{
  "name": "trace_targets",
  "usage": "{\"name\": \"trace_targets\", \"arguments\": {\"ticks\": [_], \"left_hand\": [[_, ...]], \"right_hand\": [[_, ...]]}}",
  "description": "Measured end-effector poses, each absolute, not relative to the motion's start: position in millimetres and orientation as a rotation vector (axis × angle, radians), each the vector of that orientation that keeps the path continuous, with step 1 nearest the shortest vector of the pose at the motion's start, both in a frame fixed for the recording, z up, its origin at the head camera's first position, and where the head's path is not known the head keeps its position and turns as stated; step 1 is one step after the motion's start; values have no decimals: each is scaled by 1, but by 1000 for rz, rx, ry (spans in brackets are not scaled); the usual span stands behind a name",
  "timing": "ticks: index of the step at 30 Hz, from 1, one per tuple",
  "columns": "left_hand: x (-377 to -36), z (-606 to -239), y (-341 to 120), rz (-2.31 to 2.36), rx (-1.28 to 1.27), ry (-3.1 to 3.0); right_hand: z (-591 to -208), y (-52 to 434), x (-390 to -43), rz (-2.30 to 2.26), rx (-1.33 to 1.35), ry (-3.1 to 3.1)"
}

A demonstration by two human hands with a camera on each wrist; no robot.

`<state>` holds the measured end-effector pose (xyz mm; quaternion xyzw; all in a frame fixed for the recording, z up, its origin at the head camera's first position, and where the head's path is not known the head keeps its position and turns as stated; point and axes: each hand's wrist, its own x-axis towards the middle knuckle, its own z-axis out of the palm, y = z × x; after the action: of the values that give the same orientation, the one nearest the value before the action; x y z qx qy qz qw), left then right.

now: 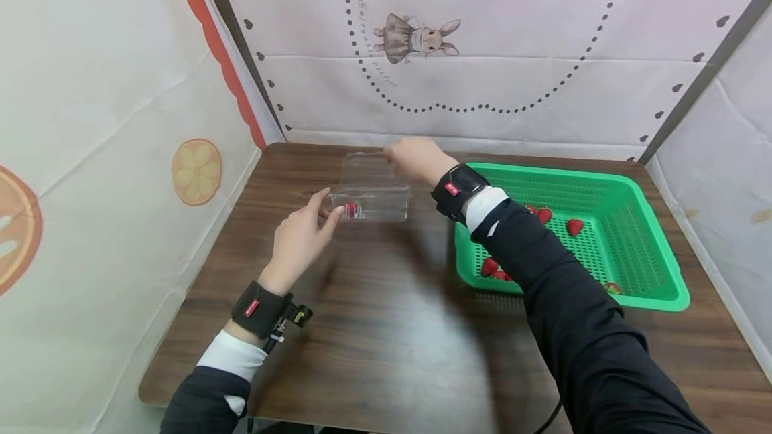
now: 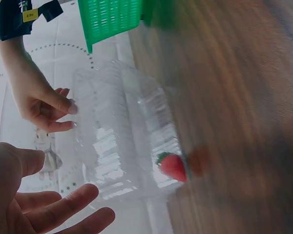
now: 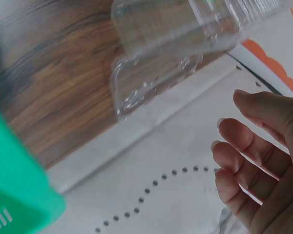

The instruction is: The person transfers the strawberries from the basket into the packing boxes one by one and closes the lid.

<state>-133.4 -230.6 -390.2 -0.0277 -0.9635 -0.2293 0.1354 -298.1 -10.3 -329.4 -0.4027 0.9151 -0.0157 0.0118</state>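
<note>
Clear plastic clamshell box (image 1: 369,187) sits on the brown wooden table (image 1: 386,327), toward the far edge, lid up and open. One strawberry (image 1: 351,209) lies inside, at the near left corner of the tray. Left hand (image 1: 299,236) hovers just beside that corner, fingers straight and spread, palm turned toward the box, holding nothing; from the head view I cannot tell if the fingertips touch the plastic, and the left wrist view shows a gap between them. Right hand (image 1: 413,158) is over the back of the box at the lid's edge. The right wrist view shows its fingers (image 3: 244,146) loosely curved and empty, just clear of the lid. Green slatted basket (image 1: 627,233) stands to the right of the box, near it but apart, with several more strawberries (image 1: 575,226) scattered on its floor.
</note>
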Motion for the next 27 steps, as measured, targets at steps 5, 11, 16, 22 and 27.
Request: {"name": "trace_targets", "arguments": {"ticks": [5,11,16,22,27], "left_hand": [[-143,-383,-220,-672,-155,-2801],[-154,-372,-205,-643,-225,-2795],[-162,-367,-187,-638,-298,-2800],[-173,-362,-160,-631,-415,-2790],[-182,-363,-135,-643,-514,-2782]], "right_hand": [[-322,10,-299,-21,-1211,2892],[-318,33,-302,-54,-1146,2910],[-314,59,-305,-39,-1029,2898],[-310,101,-303,-27,-953,2930],[-314,139,-299,-31,-948,3000]]}}
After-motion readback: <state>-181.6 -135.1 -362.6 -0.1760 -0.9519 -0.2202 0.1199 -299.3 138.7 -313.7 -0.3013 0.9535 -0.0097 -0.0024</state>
